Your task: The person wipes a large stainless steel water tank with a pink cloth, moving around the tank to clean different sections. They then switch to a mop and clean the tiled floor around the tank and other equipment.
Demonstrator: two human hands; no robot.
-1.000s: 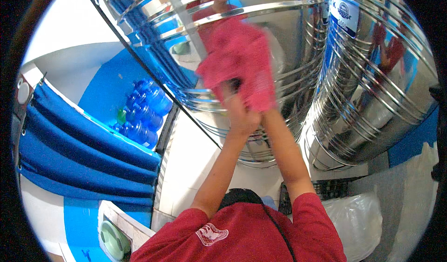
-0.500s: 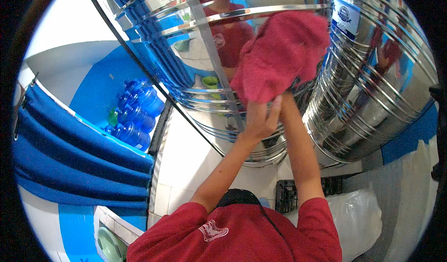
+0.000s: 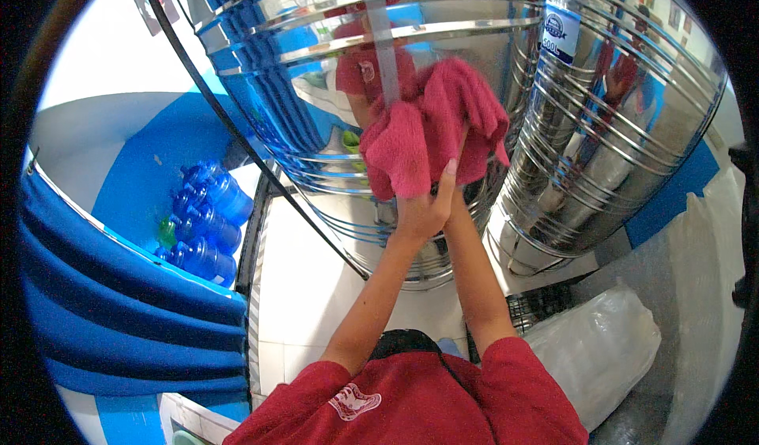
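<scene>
Closest to us, our red shirt fills the lower edge, and both forearms rise from it and meet at the grip. Our left hand closes around the lower edge of a red cloth, thumb pointing up along the fabric, and it lies over our right hand, of which only the wrist and a sliver show behind it; we cannot tell how those fingers are set. The red cloth sits bunched just above the grip, pressed flat against the curved wall of a shiny steel tank, and it touches a vertical metal strip that runs up the tank's face. Beneath the grip lies a pale tiled floor. Below and to the right of the grip a clear plastic bag rests beside a black grate. Right of the grip stands a second steel tank, ribbed with bands, just beside the first. A thin black cable slants across the tank to the left of the grip. Well to the left, blue water jugs cluster by a white and blue wall, and blue cloth hangs in folds nearer the lower left edge.
</scene>
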